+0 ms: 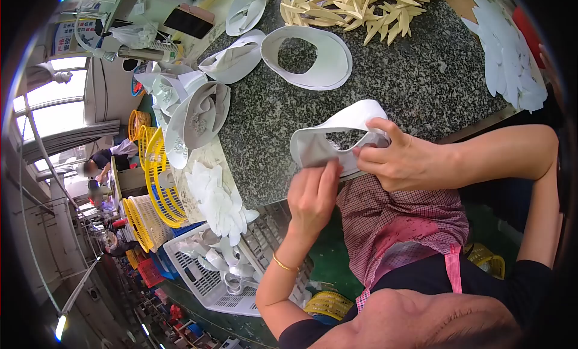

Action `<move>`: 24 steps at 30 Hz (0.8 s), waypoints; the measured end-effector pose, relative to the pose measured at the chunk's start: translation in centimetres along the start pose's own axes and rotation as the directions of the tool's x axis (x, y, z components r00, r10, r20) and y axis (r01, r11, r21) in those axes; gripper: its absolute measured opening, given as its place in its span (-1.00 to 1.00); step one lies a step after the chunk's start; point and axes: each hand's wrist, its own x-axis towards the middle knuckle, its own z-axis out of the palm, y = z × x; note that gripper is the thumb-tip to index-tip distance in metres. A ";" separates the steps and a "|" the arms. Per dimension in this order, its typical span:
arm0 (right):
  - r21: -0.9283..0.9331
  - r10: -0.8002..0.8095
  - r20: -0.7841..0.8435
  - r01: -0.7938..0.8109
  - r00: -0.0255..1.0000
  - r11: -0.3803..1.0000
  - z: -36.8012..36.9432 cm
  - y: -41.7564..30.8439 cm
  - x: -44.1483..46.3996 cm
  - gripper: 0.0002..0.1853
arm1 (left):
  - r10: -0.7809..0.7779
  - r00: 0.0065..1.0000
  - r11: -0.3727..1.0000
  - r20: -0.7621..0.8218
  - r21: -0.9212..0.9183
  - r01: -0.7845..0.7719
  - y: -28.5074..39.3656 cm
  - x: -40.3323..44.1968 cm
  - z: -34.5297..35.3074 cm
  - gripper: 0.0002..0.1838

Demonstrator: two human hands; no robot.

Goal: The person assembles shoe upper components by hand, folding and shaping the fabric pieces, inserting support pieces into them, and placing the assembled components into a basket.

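Note:
A white shoe upper (346, 123), a curved band with an oval opening, is held up at the near edge of the speckled stone tabletop (271, 138). My right hand (394, 153) is closed on its right end, thumb on top and fingers curled at the opening. At its lower left edge, the bent fingers of my left hand (314, 192) pinch the material; their tips are slightly blurred. On the tabletop beyond lie an oval stack of white uppers (334, 63) and a folded one (232, 57). Further white uppers (201, 114) with sparkling patches lie at the left.
Beige leaf-shaped strips (361, 9) are piled at the far edge, and white pieces (509, 60) lie at the right. More white pieces (217, 198) sit at the left, above a white plastic crate (198, 283). Yellow baskets (158, 186) and a phone (189, 21) are further left.

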 end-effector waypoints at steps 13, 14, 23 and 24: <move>0.262 -0.149 -0.259 0.218 0.954 0.940 1.3 6.1 -0.6 -0.83 | 0.098 0.977 0.986 0.190 0.114 -0.121 -1.5 0.4 -4.8 -0.49; 0.246 -0.155 -0.260 0.221 0.953 0.944 1.0 7.2 -0.8 -0.86 | 0.176 0.967 0.978 0.185 0.080 -0.193 -1.2 1.1 -5.2 -0.45; -0.198 -0.216 -0.309 0.160 0.926 0.967 0.4 10.1 -1.1 -0.87 | 0.181 0.908 0.982 0.377 -0.129 -0.142 0.8 4.6 -2.3 -0.45; -0.239 -0.207 -0.343 0.128 0.916 0.963 0.2 9.3 -0.8 -0.85 | 0.189 0.921 0.981 0.340 -0.101 -0.164 1.0 4.6 -1.7 -0.46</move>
